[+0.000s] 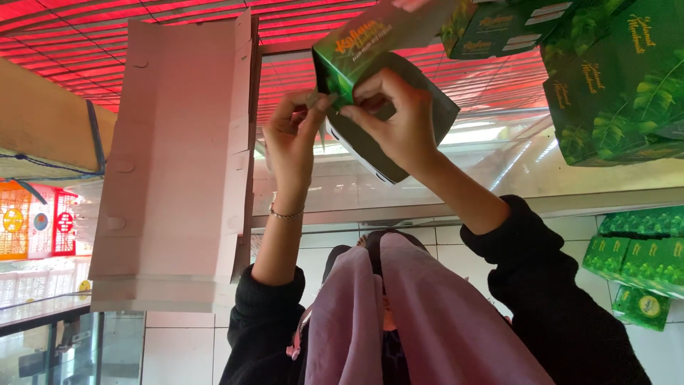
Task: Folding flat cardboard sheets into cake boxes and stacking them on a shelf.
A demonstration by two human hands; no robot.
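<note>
A small green carton with a leaf print and a dark grey underside is held up in the upper middle of the view. My left hand, with a thin bracelet at the wrist, pinches a green flap at the carton's lower left corner. My right hand grips the same corner from the right, fingers curled over the flap and thumb against the dark panel. The two hands almost touch. Both arms wear black sleeves, pushed up on the left forearm.
A tall flat pink cardboard blank stands at the left. More green leaf-print cartons fill the top right, and a stack of them sits at the right by white tiles. A pink scarf hangs at the bottom centre.
</note>
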